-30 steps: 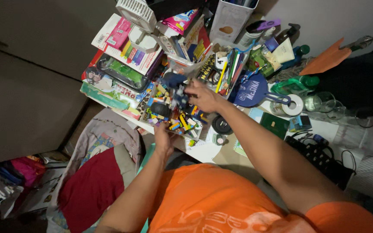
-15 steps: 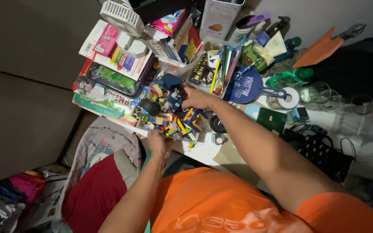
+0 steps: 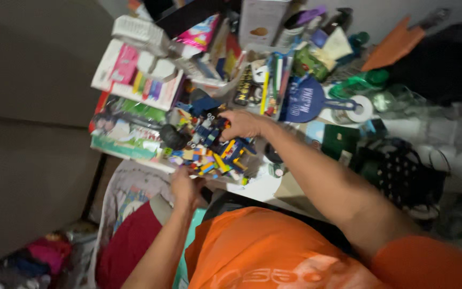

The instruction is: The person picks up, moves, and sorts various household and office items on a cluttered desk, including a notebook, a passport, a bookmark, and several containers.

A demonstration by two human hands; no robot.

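Flanking both hands, apart over the brick pile [image 3: 209, 152]: pink-and-white box [image 3: 135, 75], green flat box [image 3: 126, 131].

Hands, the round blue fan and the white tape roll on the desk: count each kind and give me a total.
Hands: 2, the left hand and the right hand, both at the pile of coloured bricks
Blue fan: 1
White tape roll: 1
Total: 4
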